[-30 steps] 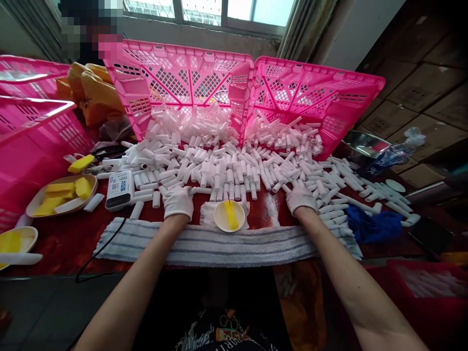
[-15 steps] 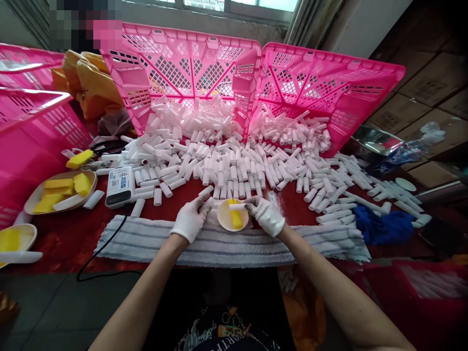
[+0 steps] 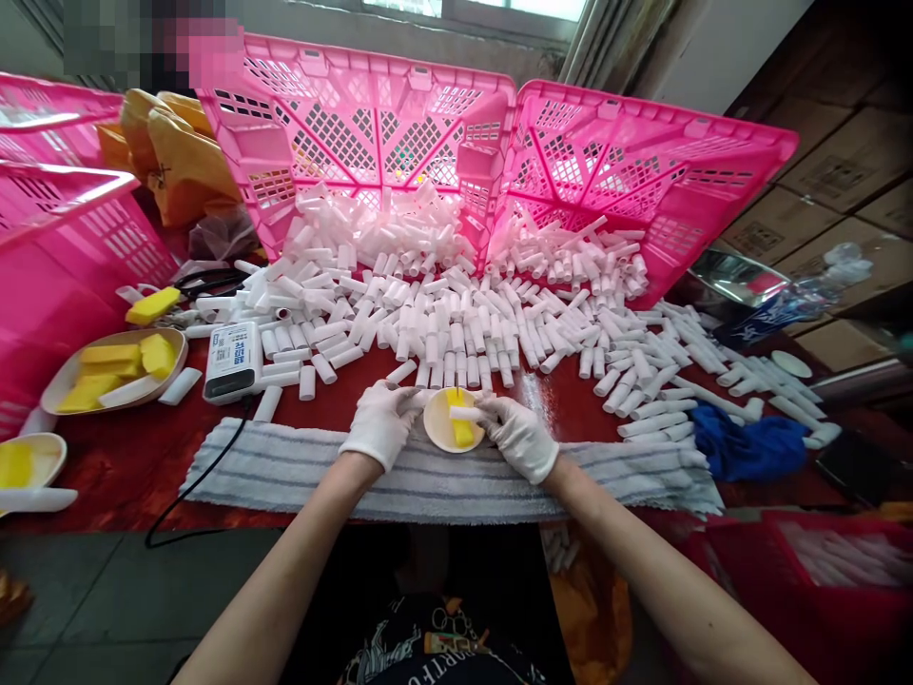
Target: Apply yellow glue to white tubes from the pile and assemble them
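Note:
A small white dish (image 3: 434, 433) rests at the near edge of the pile with a yellow sponge block (image 3: 463, 434) in it. My right hand (image 3: 524, 438), in a white glove, pinches a short white plastic tube (image 3: 465, 414) lying level across the sponge. To the left of the dish, my gloved left hand (image 3: 381, 423) has its fingers closed on what looks like another white tube, mostly covered by the fingers. Many loose white tubes (image 3: 456, 333) are heaped just beyond both hands. Under my wrists lies a striped grey towel (image 3: 456, 490).
Two tipped pink crates (image 3: 378, 124) spill tubes onto the red table. On the left are a white boxy device (image 3: 234, 362) with a cable, a dish of yellow sponges (image 3: 110, 366) and more pink crates (image 3: 64, 266). A blue cloth (image 3: 746, 442) and a metal bowl (image 3: 738, 276) are on the right.
My left hand has shifted slightly right, and its fingers have closed in beside the dish. My right hand still holds its tube over the sponge, nearly unmoved.

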`<state>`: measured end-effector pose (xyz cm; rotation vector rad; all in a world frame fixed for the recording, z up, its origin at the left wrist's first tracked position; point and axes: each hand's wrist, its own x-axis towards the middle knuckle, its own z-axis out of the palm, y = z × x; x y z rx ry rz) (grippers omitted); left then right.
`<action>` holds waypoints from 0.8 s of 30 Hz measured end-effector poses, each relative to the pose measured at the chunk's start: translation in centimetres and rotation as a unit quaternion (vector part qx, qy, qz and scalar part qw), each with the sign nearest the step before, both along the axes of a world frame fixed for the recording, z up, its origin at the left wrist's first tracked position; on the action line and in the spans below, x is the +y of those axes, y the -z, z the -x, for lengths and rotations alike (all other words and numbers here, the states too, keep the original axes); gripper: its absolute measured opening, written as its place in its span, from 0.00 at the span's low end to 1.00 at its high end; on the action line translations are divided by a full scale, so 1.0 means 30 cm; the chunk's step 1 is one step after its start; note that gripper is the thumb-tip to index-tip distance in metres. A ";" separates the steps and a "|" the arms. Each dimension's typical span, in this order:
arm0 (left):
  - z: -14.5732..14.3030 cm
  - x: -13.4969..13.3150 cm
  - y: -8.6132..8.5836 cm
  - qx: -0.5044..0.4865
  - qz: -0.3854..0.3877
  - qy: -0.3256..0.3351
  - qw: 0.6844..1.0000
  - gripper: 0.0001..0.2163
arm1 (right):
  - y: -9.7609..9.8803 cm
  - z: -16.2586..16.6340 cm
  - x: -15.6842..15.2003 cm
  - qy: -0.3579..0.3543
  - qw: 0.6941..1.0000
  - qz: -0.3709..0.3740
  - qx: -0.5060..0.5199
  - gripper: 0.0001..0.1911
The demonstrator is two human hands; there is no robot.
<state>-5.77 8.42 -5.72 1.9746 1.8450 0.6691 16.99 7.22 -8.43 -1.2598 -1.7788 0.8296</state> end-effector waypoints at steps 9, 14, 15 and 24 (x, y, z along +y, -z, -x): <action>-0.009 -0.025 0.036 -0.240 0.059 -0.055 0.967 0.15 | -0.019 0.001 -0.063 0.029 0.998 0.049 -0.015 0.18; -0.011 -0.029 0.023 -0.202 0.056 -0.013 0.978 0.13 | 0.006 -0.004 -0.074 0.046 0.997 -0.043 -0.053 0.13; -0.010 -0.031 0.017 -0.180 0.058 -0.011 0.982 0.13 | 0.009 -0.005 -0.075 0.042 0.996 -0.045 -0.061 0.13; -0.007 -0.041 0.014 -0.168 0.060 -0.021 0.984 0.13 | -0.021 0.010 -0.108 0.048 0.992 -0.058 -0.106 0.12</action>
